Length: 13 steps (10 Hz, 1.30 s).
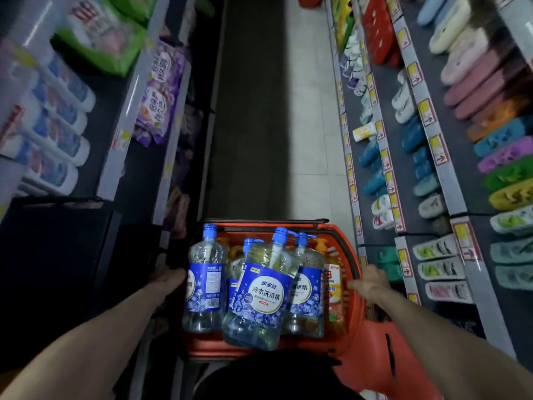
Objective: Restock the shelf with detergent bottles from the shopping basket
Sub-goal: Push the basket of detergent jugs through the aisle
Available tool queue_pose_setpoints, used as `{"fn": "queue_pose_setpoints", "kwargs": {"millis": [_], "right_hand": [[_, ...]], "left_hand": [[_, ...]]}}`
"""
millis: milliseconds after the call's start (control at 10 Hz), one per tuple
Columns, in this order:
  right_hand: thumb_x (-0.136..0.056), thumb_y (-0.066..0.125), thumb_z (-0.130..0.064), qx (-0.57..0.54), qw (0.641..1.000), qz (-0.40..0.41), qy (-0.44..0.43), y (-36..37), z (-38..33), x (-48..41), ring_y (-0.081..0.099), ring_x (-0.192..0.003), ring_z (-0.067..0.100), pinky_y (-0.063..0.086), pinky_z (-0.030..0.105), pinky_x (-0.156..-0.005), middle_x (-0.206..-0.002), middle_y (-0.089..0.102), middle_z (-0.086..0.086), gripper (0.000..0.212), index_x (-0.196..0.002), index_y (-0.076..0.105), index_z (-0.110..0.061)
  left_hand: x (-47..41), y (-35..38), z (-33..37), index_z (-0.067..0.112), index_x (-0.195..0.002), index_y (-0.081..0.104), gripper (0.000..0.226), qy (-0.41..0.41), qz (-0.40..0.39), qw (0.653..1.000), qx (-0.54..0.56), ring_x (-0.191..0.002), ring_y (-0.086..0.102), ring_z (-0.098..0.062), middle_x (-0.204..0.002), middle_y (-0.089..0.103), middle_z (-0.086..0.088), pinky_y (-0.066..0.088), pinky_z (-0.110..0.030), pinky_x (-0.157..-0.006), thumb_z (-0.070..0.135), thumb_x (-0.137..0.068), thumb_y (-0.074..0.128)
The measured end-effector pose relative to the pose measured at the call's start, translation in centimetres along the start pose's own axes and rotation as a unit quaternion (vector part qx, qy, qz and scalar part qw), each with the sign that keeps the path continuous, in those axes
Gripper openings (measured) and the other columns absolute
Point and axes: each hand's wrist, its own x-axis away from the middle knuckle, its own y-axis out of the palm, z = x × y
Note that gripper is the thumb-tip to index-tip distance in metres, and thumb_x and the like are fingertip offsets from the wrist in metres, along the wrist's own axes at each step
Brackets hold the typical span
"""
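Left shelf (128,105) holds white bottles (66,145). Left hand (167,277) is at the left side of the shopping basket (344,233), fingers in shadow, grasp can't tell. Detergent bottles (264,290), blue-labelled, stand packed in the basket. Right hand (367,284) fingers lie over the right rim, curl unclear. Slippers (490,90) fill the right racks.
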Motion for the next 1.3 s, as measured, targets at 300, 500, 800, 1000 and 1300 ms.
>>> {"fn": "queue_pose_setpoints", "kwargs": {"millis": [300,500,800,1000,1300], "right_hand": [[-0.09,0.083,-0.015,-0.027,0.999,0.014,0.023,-6.7,-9.6,-7.0,0.064,-0.066,0.015,0.048,0.025,-0.05,-0.085,0.065,0.008,0.028,-0.084,0.056,-0.01],[-0.087,0.085,-0.017,-0.037,0.998,0.016,0.052,-9.7,-16.3,-12.5,0.07,-0.067,0.021,0.053,0.03,-0.052,-0.087,0.069,0.011,0.029,-0.089,0.058,-0.007],[-0.086,0.086,-0.024,-0.036,0.997,-0.003,0.074,-14.4,-24.3,-18.3,0.061,-0.062,0.013,0.04,0.02,-0.042,-0.078,0.063,0.006,0.031,-0.084,0.059,-0.008],[-0.084,0.088,-0.02,-0.034,0.998,-0.006,0.052,-18.5,-29.0,-24.6,0.069,-0.073,0.023,0.051,0.025,-0.05,-0.099,0.073,0.017,0.029,-0.089,0.063,-0.005],[-0.082,0.088,-0.025,-0.007,1.0,-0.001,0.011,-27.8,-36.5,-35.4,0.064,-0.075,0.027,0.051,0.026,-0.055,-0.086,0.065,0.01,0.034,-0.076,0.057,-0.013]], "left_hand": [[-8.1,-2.9,12.9,0.003,-0.149,0.054,0.065,0.018,-0.018,1.0,-0.009,-0.133,0.057,-0.042,-0.149,0.056,-0.025,0.05,-0.043,-0.11,0.035,-0.093,0.062],[-16.1,-5.2,18.9,0.023,-0.16,0.037,0.1,0.04,-0.057,0.997,0.033,-0.12,0.065,-0.04,-0.143,0.061,-0.022,0.055,-0.047,-0.105,0.035,-0.065,0.066],[-29.0,-8.1,27.3,0.006,-0.134,0.065,0.082,0.0,-0.029,0.999,-0.023,-0.107,0.073,-0.039,-0.123,0.073,-0.02,0.06,-0.05,-0.096,0.044,-0.061,0.062],[-25.1,-10.3,38.1,0.003,-0.12,0.068,0.046,-0.015,-0.018,1.0,-0.016,-0.098,0.073,-0.039,-0.115,0.072,-0.024,0.063,-0.046,-0.09,0.036,-0.088,0.067],[-26.1,-10.3,51.9,-0.002,-0.141,0.059,0.055,-0.024,0.0,0.998,-0.055,-0.128,0.061,-0.043,-0.144,0.06,-0.028,0.051,-0.042,-0.106,0.033,-0.099,0.057]]}}
